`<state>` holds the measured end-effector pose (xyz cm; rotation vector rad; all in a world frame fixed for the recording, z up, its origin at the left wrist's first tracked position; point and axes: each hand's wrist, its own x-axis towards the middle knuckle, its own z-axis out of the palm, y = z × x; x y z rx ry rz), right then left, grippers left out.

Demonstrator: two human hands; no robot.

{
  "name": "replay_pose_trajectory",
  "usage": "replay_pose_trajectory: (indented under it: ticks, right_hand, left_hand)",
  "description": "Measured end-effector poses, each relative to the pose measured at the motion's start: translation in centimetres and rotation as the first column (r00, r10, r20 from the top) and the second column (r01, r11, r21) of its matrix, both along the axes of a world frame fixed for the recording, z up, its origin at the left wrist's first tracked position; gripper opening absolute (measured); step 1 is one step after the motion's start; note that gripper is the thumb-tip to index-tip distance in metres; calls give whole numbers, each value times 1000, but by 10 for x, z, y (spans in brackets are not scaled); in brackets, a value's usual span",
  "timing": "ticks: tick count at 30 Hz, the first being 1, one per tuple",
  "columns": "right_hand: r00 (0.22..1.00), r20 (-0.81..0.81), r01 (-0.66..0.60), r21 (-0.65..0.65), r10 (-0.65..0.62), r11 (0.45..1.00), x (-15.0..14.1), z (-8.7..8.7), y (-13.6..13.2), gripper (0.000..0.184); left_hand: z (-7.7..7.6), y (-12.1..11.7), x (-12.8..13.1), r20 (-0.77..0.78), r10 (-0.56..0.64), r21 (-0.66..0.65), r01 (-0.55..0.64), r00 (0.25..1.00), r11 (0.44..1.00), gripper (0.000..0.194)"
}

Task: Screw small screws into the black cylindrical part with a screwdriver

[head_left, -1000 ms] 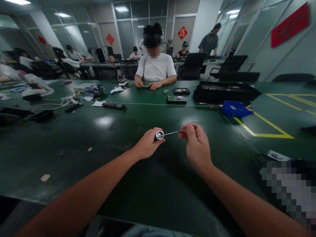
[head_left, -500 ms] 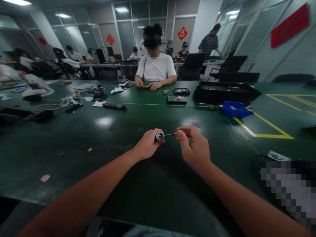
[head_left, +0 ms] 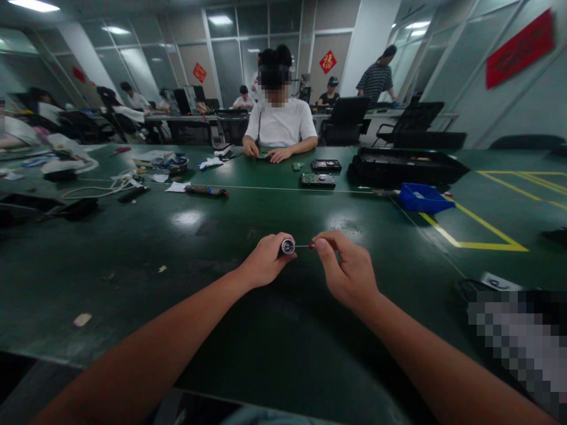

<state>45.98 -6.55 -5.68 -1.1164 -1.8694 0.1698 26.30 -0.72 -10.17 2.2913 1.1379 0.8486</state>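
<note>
My left hand is closed around a small dark cylinder with a silver ring-shaped end turned toward me. Inside the ring some parts show, too small to make out. My right hand grips a screwdriver by its handle, which the fingers mostly cover; a red collar shows at the fingertips. Its thin metal shaft points left and meets the rim of the cylinder. I cannot tell whether the tip is inside the ring or against its edge. Both hands are held over the green table.
Across the table a person in a white shirt handles a small green board. Circuit-board assemblies, a long black casing and a blue bin lie at the back right. A dark pen-like tool and white cables are at left.
My right hand has turned slightly, and its fingers cover more of the screwdriver handle. The shaft lies more level against the cylinder. My left hand has barely moved.
</note>
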Motion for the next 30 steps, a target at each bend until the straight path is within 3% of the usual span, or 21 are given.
replay_pose_trajectory:
  ticks: [6, 12, 18, 23, 30]
  right_hand:
    - [983, -182, -8, -72, -5, 997, 1, -7, 5, 20]
    - [994, -84, 63, -124, -74, 990, 0, -1, 4, 21]
    - [988, -151, -55, -165, 30, 985, 1, -2, 2, 18]
    - [991, -131, -6, -137, -12, 991, 0, -6, 2, 19]
    - [980, -198, -50, -171, 15, 984, 1, -7, 3, 18]
  left_hand:
    - [0, 0, 1, 3, 7, 31, -7, 1000, 999, 15]
    - [1, 0, 0, -6, -4, 22, 4, 1000, 1000, 14]
    - [1, 0, 0, 15, 28, -11, -28, 999, 1000, 15]
    - [1, 0, 2, 8, 13, -5, -13, 1000, 1000, 16]
    - [1, 0, 2, 28, 23, -25, -23, 999, 999, 13]
